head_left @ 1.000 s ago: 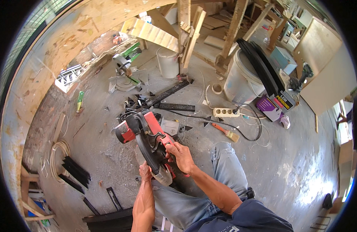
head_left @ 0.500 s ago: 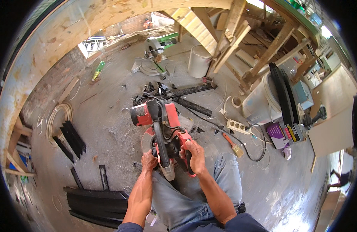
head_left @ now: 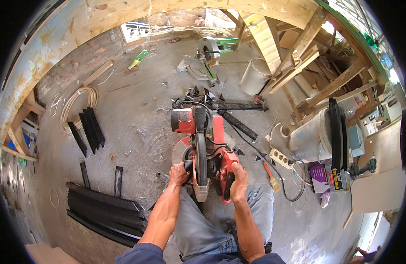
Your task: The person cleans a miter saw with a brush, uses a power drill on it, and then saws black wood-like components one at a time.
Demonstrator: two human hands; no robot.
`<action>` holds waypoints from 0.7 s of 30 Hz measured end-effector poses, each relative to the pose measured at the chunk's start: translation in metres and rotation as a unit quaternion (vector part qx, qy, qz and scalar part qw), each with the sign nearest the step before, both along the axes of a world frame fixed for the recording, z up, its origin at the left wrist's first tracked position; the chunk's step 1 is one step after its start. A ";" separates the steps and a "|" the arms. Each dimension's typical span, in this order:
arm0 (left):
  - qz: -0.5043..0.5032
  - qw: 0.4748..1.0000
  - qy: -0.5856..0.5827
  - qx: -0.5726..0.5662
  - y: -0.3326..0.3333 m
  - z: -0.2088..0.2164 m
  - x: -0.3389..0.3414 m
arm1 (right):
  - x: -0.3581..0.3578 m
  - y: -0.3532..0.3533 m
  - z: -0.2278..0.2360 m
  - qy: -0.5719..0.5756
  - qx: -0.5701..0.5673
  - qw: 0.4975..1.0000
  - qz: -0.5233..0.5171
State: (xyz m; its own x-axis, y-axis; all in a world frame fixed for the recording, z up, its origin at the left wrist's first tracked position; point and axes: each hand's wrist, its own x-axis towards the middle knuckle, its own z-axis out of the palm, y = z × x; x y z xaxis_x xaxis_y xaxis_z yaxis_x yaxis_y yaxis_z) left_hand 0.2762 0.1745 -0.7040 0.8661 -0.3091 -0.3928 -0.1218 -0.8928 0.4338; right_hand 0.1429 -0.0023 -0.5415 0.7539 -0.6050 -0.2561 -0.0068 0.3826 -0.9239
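A red and black miter saw [head_left: 218, 128] stands on the floor between my knees. My right hand [head_left: 238, 181] is wrapped round its red and black handle. My left hand [head_left: 178, 173] is closed on a dark part low on the saw's left side, mostly covered by my fingers. Just behind the saw lies a heap of small black offcuts [head_left: 195, 95]. A long black strip [head_left: 240, 106] and a shorter black piece [head_left: 240, 125] lie beside that heap. The blade is largely hidden by the guard.
Black strips lie in a stack [head_left: 99, 209] and a smaller group [head_left: 92, 127] at left, near coiled cable [head_left: 77, 108]. A power strip [head_left: 281, 158], paintbrush [head_left: 271, 177], bucket [head_left: 310, 138] and drill [head_left: 363, 167] sit at right. A green miter saw [head_left: 207, 66] stands farther back.
My view has turned left, so the surroundings sit farther right in the picture. Both hands keep their hold on the saw, with no clear movement of its head.
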 end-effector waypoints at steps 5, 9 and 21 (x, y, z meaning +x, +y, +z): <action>-0.004 1.000 -0.018 0.005 0.002 -0.008 0.000 | -0.002 0.001 -0.005 0.001 -0.028 1.000 0.004; -0.002 1.000 -0.008 0.000 0.000 -0.006 -0.001 | -0.003 0.001 -0.002 0.005 -0.034 0.999 0.006; -0.003 1.000 -0.020 -0.002 0.000 -0.011 -0.001 | -0.009 0.002 -0.010 -0.003 -0.022 1.000 0.004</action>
State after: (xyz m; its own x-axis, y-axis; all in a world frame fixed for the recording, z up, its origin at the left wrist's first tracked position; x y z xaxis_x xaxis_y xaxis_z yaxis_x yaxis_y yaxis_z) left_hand 0.2756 0.1748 -0.7150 0.8792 -0.3150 -0.3573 -0.1435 -0.8904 0.4319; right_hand 0.1343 -0.0003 -0.5519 0.7597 -0.6098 -0.2259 -0.0046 0.3423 -0.9396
